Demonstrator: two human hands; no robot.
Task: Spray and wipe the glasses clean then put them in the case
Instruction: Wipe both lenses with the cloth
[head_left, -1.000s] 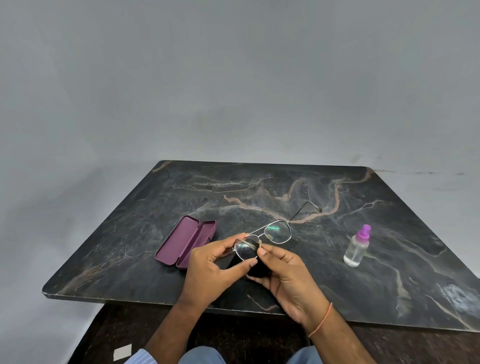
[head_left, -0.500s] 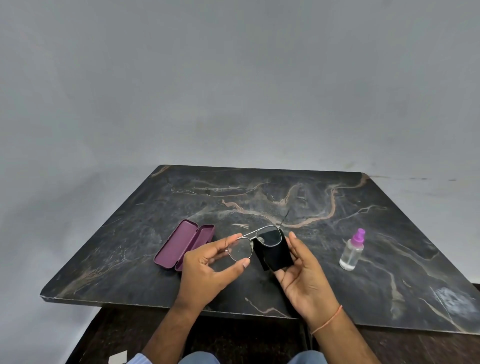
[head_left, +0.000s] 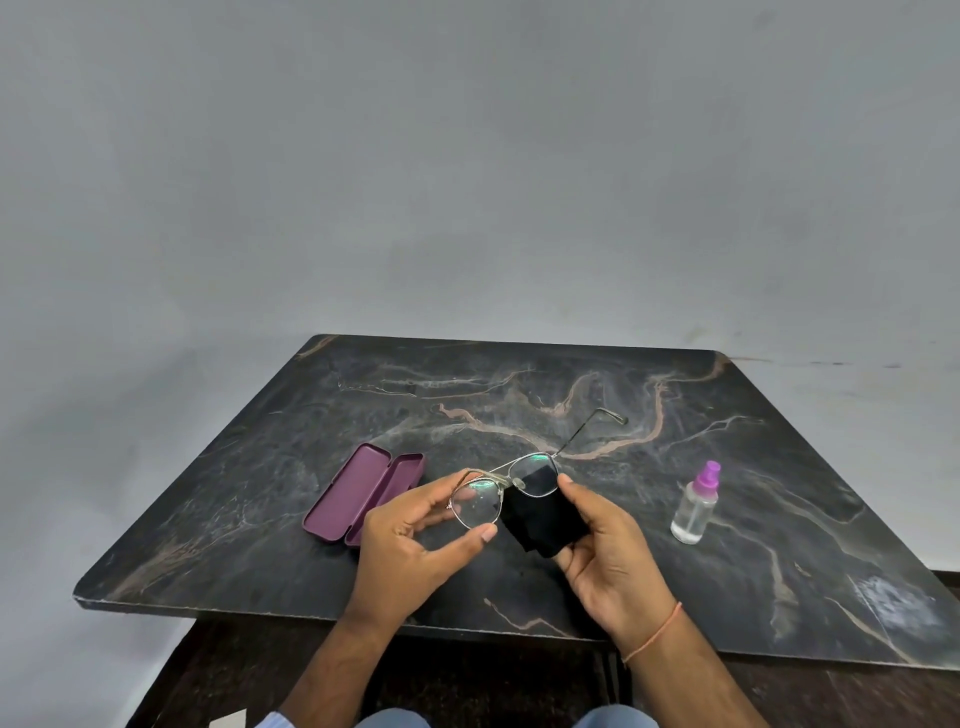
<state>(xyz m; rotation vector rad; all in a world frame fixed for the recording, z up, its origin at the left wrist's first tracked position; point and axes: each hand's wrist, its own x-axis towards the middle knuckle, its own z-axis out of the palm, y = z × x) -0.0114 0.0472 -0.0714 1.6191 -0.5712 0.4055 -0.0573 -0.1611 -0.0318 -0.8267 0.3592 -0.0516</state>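
The thin metal-framed glasses hang above the dark marble table, one temple arm stretched out toward the back right. My left hand pinches the left lens rim between thumb and fingers. A black cloth lies across the palm and fingers of my right hand, under the right lens. An open purple case lies on the table left of my hands, its inside empty. To the right stands a small clear spray bottle with a purple nozzle.
A grey wall rises behind the table. The table's front edge runs just under my wrists, with dark floor below it. My right wrist wears an orange thread.
My right hand has let go of the left lens and opened out with the cloth, which now sits under the right lens. The glasses have swung round slightly.
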